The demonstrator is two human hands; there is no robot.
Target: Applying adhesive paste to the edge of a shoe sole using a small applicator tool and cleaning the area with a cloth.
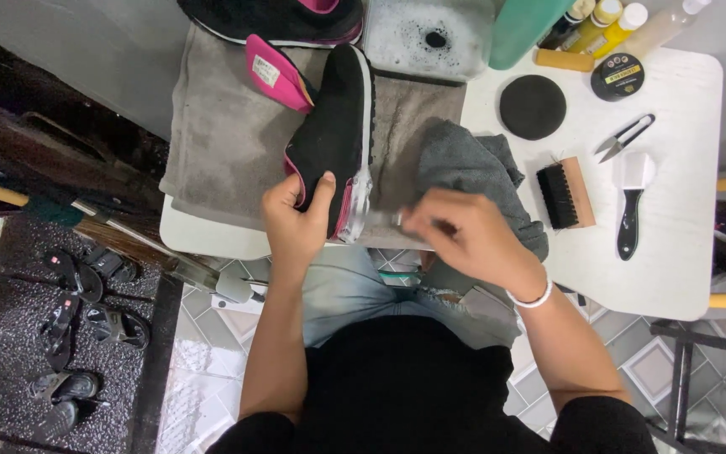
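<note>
We see our left hand [297, 220] wrapped around the heel of a black shoe [335, 134] with pink lining, thumb on the upper and fingers curled underneath, holding it tilted on its side near the front edge of the white table [682, 252]. The shoe lies on a grey towel [220, 134] spread over the table's left part, its toe pointing to the far edge. Our right hand [464, 235] is closed around something small and blurred right beside the shoe's clear sole at the heel; we cannot tell what that thing is. A white bracelet [531, 298] sits on that wrist. Just behind the right hand a dark grey cloth [472, 164] lies bunched up.

A pink insole [275, 74] rests on the towel touching the shoe, and a second black shoe [279, 17] sits at the far edge. Beside it is a basin of foamy water [426, 38]. Toward the right edge we find a black round pad [533, 107], a wooden brush [566, 193], small snips [625, 137] and a white-headed brush with a black handle [632, 202].
</note>
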